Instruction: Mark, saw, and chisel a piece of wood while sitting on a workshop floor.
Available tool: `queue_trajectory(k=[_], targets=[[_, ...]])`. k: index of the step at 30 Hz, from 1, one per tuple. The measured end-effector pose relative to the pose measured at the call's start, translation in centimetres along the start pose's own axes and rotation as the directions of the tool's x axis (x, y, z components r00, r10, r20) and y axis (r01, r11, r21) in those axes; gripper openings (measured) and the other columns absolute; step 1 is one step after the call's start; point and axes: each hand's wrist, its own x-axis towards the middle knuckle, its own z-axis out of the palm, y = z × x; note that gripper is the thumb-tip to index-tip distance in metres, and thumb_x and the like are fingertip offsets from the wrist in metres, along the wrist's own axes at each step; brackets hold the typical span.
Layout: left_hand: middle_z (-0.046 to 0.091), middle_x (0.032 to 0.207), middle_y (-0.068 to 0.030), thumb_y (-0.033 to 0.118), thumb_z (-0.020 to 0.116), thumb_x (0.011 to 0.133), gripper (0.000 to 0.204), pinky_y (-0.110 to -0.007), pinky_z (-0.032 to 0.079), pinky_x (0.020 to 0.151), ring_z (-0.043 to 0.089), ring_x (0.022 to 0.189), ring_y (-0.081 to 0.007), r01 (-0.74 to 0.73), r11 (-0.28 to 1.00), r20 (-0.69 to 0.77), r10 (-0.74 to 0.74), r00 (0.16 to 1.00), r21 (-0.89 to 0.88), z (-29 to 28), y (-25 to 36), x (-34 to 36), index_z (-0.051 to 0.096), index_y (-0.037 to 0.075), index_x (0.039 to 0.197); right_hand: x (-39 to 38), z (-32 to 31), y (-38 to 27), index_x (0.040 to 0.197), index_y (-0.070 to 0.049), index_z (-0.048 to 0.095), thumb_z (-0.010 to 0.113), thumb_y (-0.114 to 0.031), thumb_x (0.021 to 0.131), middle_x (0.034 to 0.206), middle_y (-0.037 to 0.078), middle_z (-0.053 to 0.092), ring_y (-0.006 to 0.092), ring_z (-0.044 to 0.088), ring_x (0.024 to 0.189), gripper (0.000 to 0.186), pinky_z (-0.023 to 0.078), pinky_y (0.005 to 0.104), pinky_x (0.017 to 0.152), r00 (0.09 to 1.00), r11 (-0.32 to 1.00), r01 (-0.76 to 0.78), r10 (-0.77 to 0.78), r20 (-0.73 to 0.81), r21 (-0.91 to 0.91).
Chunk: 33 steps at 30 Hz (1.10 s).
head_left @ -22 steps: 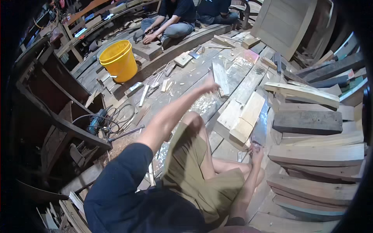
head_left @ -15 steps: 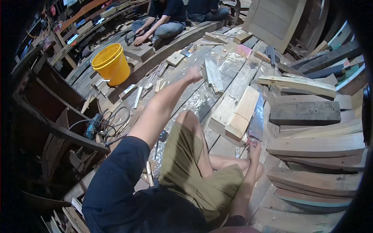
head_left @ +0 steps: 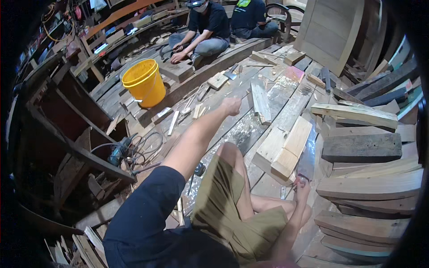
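Observation:
My right hand (head_left: 303, 186) is closed around the red handle of a handsaw (head_left: 307, 154). The saw's broad silvery blade lies along the right side of a pale wood block (head_left: 295, 145), which rests on a wider plank (head_left: 267, 154). My left arm stretches forward, and its hand (head_left: 231, 106) is closed in a fist above the floorboards, left of a whitish board offcut (head_left: 260, 102). Whatever the left fingers may hold is too small to make out.
Curved timbers (head_left: 371, 185) are stacked along the right. A yellow bucket (head_left: 145, 85) stands at the far left, near a corded power tool (head_left: 118, 154). Two people sit at the back, one (head_left: 208, 27) beside a long beam (head_left: 232, 53). A panelled door (head_left: 330, 33) leans behind.
The view has tilted up, so the scene sits lower and further right. My left hand has drawn back slightly from beside the whitish offcut. My right hand stays on the saw handle.

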Motion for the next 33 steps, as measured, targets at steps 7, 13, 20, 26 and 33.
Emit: queue_trajectory(k=[7, 13, 20, 26, 33], targets=[[0.064, 0.115, -0.0196, 0.017, 0.062, 0.08, 0.044, -0.044, 0.055, 0.081, 0.066, 0.104, -0.0333, 0.012, 1.0, -0.017, -0.012, 1.0, 0.018, -0.5, -1.3, -0.9, 0.05, 0.001, 0.12, 0.5, 0.5, 0.0, 0.105, 0.003, 0.059, 0.063, -0.007, 0.085, 0.084, 0.011, 0.061, 0.0198, 0.061, 0.074, 0.022, 0.049, 0.0346, 0.07, 1.0, 0.999, 0.016, -0.016, 0.002, -0.052], [0.066, 0.112, -0.0192, 0.015, 0.059, 0.081, 0.043, -0.046, 0.054, 0.082, 0.066, 0.104, -0.0339, 0.002, 0.996, 0.006, -0.002, 1.0, 0.092, -1.7, -0.5, -1.3, 0.05, 0.002, 0.121, -0.2, 0.4, -1.1, 0.098, 0.002, 0.061, 0.065, -0.004, 0.084, 0.071, 0.01, 0.062, 0.0178, 0.059, 0.058, 0.016, 0.046, 0.0314, 0.054, 0.972, 0.973, 0.23, -0.23, -0.049, -0.006], [0.067, 0.112, -0.0194, 0.018, 0.06, 0.081, 0.044, -0.045, 0.055, 0.082, 0.066, 0.102, -0.0328, 0.016, 0.999, 0.021, -0.017, 1.0, 0.042, -0.5, -0.8, 1.6, 0.05, 0.003, 0.121, 1.1, 0.4, 3.4, 0.099, 0.0, 0.055, 0.062, -0.006, 0.089, 0.072, 0.006, 0.062, 0.0125, 0.059, 0.06, 0.013, 0.048, 0.0274, 0.054, 0.982, 0.981, 0.18, -0.184, -0.047, -0.075], [0.066, 0.113, -0.019, 0.016, 0.059, 0.081, 0.047, -0.045, 0.055, 0.082, 0.067, 0.102, -0.0326, -0.002, 0.999, 0.014, 0.001, 1.0, 0.05, 0.3, -0.3, 3.3, 0.049, 0.002, 0.125, 0.4, 0.0, 2.7, 0.096, 0.0, 0.056, 0.062, -0.008, 0.088, 0.069, 0.007, 0.063, 0.015, 0.062, 0.057, 0.013, 0.05, 0.0289, 0.055, 0.997, 0.997, 0.073, -0.073, 0.013, -0.013], [0.067, 0.112, -0.02, 0.021, 0.056, 0.085, 0.046, -0.045, 0.055, 0.081, 0.067, 0.1, -0.0346, 0.015, 0.997, -0.003, -0.015, 1.0, 0.071, 1.5, -1.8, 3.7, 0.047, 0.001, 0.126, 0.3, 0.2, 0.5, 0.093, 0.0, 0.059, 0.063, -0.013, 0.087, 0.067, 0.007, 0.062, 0.0151, 0.062, 0.062, 0.014, 0.049, 0.03, 0.061, 0.992, 0.983, 0.126, -0.121, 0.045, -0.133]])
